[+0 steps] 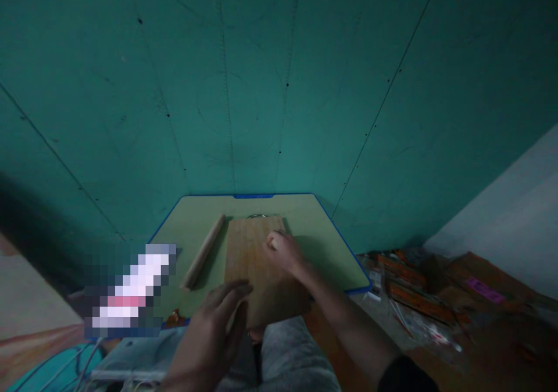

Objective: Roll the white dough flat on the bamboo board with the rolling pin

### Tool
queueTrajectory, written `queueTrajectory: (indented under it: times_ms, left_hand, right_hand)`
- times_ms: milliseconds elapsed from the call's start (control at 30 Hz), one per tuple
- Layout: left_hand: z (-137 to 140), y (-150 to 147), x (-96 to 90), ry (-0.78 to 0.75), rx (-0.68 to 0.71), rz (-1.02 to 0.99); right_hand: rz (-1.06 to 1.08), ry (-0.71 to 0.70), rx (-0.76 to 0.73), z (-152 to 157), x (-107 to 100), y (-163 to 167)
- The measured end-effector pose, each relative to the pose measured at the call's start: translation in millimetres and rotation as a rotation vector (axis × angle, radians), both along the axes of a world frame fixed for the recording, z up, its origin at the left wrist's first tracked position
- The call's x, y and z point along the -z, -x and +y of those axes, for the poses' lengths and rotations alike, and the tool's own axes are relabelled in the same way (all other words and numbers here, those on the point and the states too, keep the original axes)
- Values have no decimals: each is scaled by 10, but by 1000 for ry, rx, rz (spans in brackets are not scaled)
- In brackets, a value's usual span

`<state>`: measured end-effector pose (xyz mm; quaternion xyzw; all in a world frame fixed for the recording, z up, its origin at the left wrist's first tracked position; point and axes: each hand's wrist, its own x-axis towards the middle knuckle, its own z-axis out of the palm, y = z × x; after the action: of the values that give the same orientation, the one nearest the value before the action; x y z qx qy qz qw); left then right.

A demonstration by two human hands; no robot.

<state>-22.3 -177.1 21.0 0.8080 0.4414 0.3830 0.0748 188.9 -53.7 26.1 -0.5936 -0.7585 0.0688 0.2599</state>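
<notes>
A wooden cutting board (250, 258) with a metal handle at its far end lies on a pale table (335, 252) edged in blue. Over the right side of the board, my right hand (283, 250) is closed in a fist; a small pale patch shows at its fingers, too little to name. My left hand (218, 316) is at the board's near left edge, fingers slightly bent and thumb apart, holding nothing. Whether it touches the board I cannot tell. Left of the board lies a wooden rolling pin (204, 252), slanting away from me.
A green wall (261, 90) rises right behind the table. At the table's left edge is a blurred-out bright screen (135, 287), with cables (87, 363) below it. Cardboard (483, 281) and plastic-wrapped items (436, 334) litter the floor on the right. My knees are below the board.
</notes>
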Motion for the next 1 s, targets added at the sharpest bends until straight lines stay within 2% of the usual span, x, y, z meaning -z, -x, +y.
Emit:
queueTrajectory:
  times_ms: [133, 233, 333, 467, 533, 633, 767, 900, 1000]
  left_hand:
    - [329, -256, 209, -83, -118, 252]
    - [343, -394, 401, -116, -141, 355]
    - [307, -436, 493, -118, -106, 419]
    - [303, -407, 488, -116, -85, 455]
    - [312, -397, 482, -120, -94, 458]
    - [324, -404, 485, -162, -111, 443]
    - [328, -404, 489, -181, -100, 440]
    - [330, -363, 506, -136, -98, 475]
    - [324, -352, 496, -63, -85, 494]
  right_hand:
    - [-50, -11, -25, 70, -63, 100]
    - [-103, -33, -32, 132, -145, 247]
    - [-157, -36, -81, 213, -177, 394]
    - [-254, -32, -208, 346, -143, 408]
    - [-258, -42, -216, 353, -110, 340]
    - [-168, -30, -186, 212, -29, 284]
    - [-128, -32, -233, 33, 39, 465]
    - [-203, 38, -272, 267, -67, 558]
    - [-202, 35, -236, 397, -126, 299]
